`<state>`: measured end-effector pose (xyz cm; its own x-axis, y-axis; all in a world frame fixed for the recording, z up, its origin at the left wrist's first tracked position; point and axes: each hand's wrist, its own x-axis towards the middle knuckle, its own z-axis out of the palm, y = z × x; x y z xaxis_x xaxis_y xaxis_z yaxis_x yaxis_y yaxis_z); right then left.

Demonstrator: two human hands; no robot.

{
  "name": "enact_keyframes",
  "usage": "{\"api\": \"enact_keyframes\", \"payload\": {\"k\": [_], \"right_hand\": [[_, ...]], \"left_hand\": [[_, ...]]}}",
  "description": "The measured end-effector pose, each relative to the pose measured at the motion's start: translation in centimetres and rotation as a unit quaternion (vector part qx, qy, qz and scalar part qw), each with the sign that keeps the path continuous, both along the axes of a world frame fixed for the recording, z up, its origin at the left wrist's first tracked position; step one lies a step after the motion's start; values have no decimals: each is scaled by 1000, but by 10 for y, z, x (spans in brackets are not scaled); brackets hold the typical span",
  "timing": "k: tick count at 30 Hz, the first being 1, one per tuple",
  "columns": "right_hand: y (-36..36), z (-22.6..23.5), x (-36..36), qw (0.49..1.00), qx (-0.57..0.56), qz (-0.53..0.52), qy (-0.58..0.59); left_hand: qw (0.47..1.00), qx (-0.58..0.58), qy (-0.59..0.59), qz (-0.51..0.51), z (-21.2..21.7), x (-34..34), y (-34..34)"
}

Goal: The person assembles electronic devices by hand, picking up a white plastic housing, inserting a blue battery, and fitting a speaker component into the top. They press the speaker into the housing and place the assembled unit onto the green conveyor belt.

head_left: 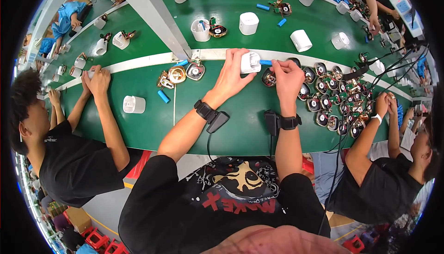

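Observation:
My left hand (230, 77) is closed around a white plastic housing (250, 64), its hollow side turned to the right. A blue cylindrical battery (265, 62) is pinched in the fingers of my right hand (290, 77). The battery lies level, its left end right at the housing's opening; whether it is inside cannot be made out. Just below it is a black round speaker unit (268, 77), partly covered by my right fingers. I cannot tell whether that hand touches the unit.
Many speaker units with circuit boards (326, 101) crowd the right of the green table (231, 129). Gold-rimmed units (176, 74) and a loose blue battery (163, 96) lie left, near a white housing (134, 104). A white rail (208, 53) separates the conveyor (273, 32). Co-workers sit on both sides.

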<state>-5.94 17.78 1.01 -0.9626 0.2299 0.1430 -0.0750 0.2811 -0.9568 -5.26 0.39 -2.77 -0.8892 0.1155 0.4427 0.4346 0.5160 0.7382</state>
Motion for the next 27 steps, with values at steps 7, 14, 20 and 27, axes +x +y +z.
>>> {"api": "enact_keyframes", "payload": {"k": [7, 14, 20, 27], "right_hand": [[-5, 2, 4, 1000, 29, 10, 8], [-8, 4, 7, 996, 80, 28, 31], [-7, 9, 7, 988, 127, 53, 74], [-10, 1, 5, 986, 126, 55, 93]], "left_hand": [[1000, 20, -2, 18, 1, 0, 3], [1000, -4, 24, 14, -4, -3, 0], [999, 38, 10, -25, -2, -7, -4], [998, 48, -14, -46, 0, -9, -2]]}}
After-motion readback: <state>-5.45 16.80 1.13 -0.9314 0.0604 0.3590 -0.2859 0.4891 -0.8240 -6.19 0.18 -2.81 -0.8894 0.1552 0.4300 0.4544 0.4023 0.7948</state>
